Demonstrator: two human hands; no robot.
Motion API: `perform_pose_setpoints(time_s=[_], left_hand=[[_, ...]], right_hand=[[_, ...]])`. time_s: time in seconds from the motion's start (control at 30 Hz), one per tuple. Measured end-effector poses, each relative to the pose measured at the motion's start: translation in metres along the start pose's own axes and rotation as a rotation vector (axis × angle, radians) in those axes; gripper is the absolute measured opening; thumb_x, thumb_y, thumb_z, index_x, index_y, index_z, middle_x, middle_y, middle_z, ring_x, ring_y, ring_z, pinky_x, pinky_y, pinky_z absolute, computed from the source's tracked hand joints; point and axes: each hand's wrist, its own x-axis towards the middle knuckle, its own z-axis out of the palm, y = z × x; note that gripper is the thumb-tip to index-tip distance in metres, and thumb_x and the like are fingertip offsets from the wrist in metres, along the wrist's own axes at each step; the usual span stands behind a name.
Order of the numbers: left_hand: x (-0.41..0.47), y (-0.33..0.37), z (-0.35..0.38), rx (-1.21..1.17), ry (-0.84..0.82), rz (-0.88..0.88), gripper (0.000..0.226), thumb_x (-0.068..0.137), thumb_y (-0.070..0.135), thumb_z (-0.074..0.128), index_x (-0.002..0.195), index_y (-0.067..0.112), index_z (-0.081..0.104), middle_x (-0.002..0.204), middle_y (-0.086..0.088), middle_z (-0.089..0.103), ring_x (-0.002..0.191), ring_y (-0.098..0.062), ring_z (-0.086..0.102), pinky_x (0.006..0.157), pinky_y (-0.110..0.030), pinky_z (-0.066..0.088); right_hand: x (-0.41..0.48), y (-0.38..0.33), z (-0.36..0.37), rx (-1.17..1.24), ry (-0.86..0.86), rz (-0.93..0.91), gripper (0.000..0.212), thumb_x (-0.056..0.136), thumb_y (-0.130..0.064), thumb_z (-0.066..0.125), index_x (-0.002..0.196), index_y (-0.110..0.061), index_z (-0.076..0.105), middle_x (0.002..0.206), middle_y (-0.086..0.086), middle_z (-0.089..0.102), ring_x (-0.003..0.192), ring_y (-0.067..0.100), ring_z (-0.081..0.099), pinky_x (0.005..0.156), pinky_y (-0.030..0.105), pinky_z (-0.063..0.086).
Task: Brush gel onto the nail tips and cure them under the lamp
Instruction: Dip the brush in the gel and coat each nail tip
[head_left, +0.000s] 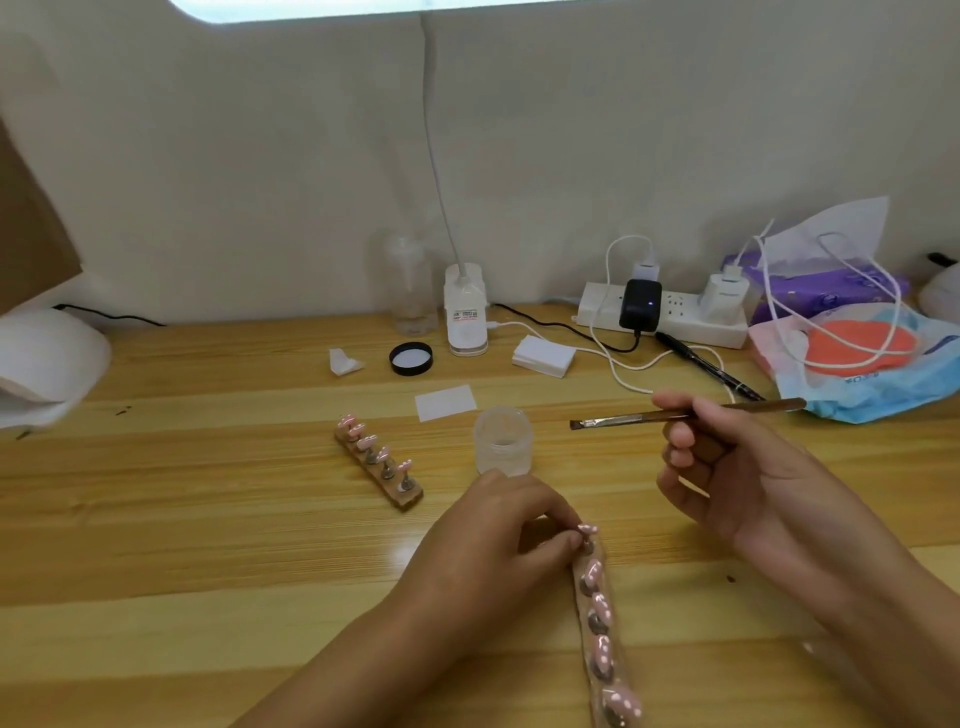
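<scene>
Head view: left hand (498, 525) lay palm-down at the far end of the rack (592, 686), fingers curled, fingertips (574, 540) pinching the endmost tip (588, 530) or its stand, couldn't tell which. My read: bracing the rack so it wouldn't skate under brush pressure. The other tips ran from those fingertips back toward the body, pink and glossy, each on its own stand. Right hand (727, 467) was raised off the table (208, 545), palm turned inward, fingers curled, thumb and forefinger gripping the brush (675, 414) mid-handle. The brush sat near level, bristles pointing left at the open jar (503, 441), touching nothing. The jar stood just beyond the left fingers, between both hands, probably parked there for short dips. Its likely lid (411, 358) lay further out. A second rack (379, 467) of tips lay left of the left fingers, apart. The lamp (47, 358) sat well left of both hands, so curing looked some way off. Whether the bristles carried gel, couldn't tell.
</scene>
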Motion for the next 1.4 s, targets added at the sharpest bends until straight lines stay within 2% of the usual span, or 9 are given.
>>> perform_pose_setpoints(time_s=[0.13, 0.27, 0.4, 0.53, 0.67, 0.8, 0.93, 1.13, 1.4], left_hand=[[0.001, -0.001, -0.001, -0.058, -0.017, -0.036, 0.012, 0.086, 0.037, 0.065, 0.096, 0.033, 0.07, 0.092, 0.023, 0.062, 0.097, 0.008, 0.043, 0.074, -0.007, 0.036], [0.001, -0.001, 0.003, -0.042, 0.013, -0.042, 0.015, 0.082, 0.046, 0.067, 0.09, 0.034, 0.067, 0.09, 0.025, 0.057, 0.097, 0.012, 0.04, 0.069, -0.006, 0.034], [0.003, 0.0, 0.006, -0.097, 0.045, -0.117, 0.01, 0.082, 0.043, 0.07, 0.081, 0.035, 0.066, 0.091, 0.022, 0.058, 0.094, 0.006, 0.048, 0.068, -0.01, 0.036], [-0.007, 0.0, -0.001, -0.52, 0.223, -0.202, 0.007, 0.082, 0.032, 0.074, 0.08, 0.036, 0.069, 0.084, 0.016, 0.07, 0.076, -0.002, 0.064, 0.064, -0.012, 0.047], [-0.01, 0.0, -0.013, -0.834, 0.4, -0.212, 0.007, 0.079, 0.028, 0.075, 0.08, 0.032, 0.069, 0.086, 0.01, 0.073, 0.082, -0.001, 0.066, 0.068, -0.01, 0.047], [-0.016, -0.008, -0.008, -0.879, 0.436, -0.284, 0.019, 0.078, 0.016, 0.079, 0.082, 0.034, 0.073, 0.084, 0.006, 0.073, 0.079, -0.003, 0.066, 0.069, -0.014, 0.05], [-0.012, -0.014, -0.008, -0.886, 0.467, -0.211, 0.01, 0.063, 0.026, 0.077, 0.07, 0.031, 0.073, 0.081, 0.011, 0.066, 0.068, -0.001, 0.063, 0.061, -0.014, 0.048], [-0.005, -0.011, -0.004, -0.833, 0.566, -0.21, 0.017, 0.052, 0.046, 0.074, 0.066, 0.038, 0.068, 0.104, 0.031, 0.046, 0.071, -0.002, 0.064, 0.061, -0.014, 0.05], [-0.005, -0.01, 0.004, -1.044, 0.354, -0.243, 0.002, 0.071, 0.027, 0.064, 0.071, 0.029, 0.065, 0.145, 0.033, 0.026, 0.105, -0.012, 0.068, 0.086, -0.027, 0.056]], right_hand=[[-0.001, -0.015, 0.006, 0.262, -0.023, 0.081, 0.034, 0.059, -0.023, 0.084, 0.091, -0.017, 0.079, 0.073, -0.009, 0.059, 0.061, 0.004, 0.058, 0.059, 0.023, 0.052], [0.002, -0.032, 0.019, 0.458, 0.103, 0.092, 0.004, 0.065, -0.014, 0.072, 0.068, -0.013, 0.075, 0.072, -0.012, 0.057, 0.055, 0.004, 0.055, 0.051, 0.021, 0.047], [0.013, -0.023, 0.037, 0.302, 0.234, -0.009, 0.021, 0.088, -0.019, 0.055, 0.089, -0.017, 0.077, 0.068, -0.008, 0.058, 0.056, 0.004, 0.053, 0.055, 0.018, 0.046], [0.024, -0.007, 0.045, 0.261, 0.333, -0.17, 0.023, 0.097, -0.022, 0.049, 0.099, -0.019, 0.072, 0.069, -0.01, 0.058, 0.062, 0.002, 0.051, 0.063, 0.017, 0.041], [0.039, -0.003, 0.06, 0.061, 0.252, -0.274, 0.023, 0.099, -0.022, 0.05, 0.101, -0.017, 0.072, 0.071, -0.008, 0.06, 0.064, 0.002, 0.055, 0.064, 0.018, 0.045], [0.042, 0.012, 0.067, -0.275, 0.119, -0.405, 0.026, 0.101, -0.021, 0.049, 0.095, -0.021, 0.075, 0.08, -0.001, 0.065, 0.075, 0.007, 0.061, 0.074, 0.024, 0.051], [0.028, 0.029, 0.056, -0.519, 0.074, -0.619, 0.019, 0.096, -0.029, 0.058, 0.091, -0.027, 0.076, 0.081, 0.003, 0.071, 0.077, 0.011, 0.067, 0.071, 0.016, 0.053], [0.033, 0.036, 0.036, -0.427, 0.196, -0.628, 0.02, 0.087, -0.041, 0.058, 0.091, -0.031, 0.075, 0.08, 0.003, 0.07, 0.074, 0.012, 0.067, 0.069, 0.018, 0.055], [0.034, 0.039, 0.035, -0.479, 0.144, -0.678, 0.018, 0.09, -0.037, 0.053, 0.094, -0.031, 0.07, 0.08, 0.003, 0.067, 0.075, 0.01, 0.064, 0.071, 0.017, 0.053]])
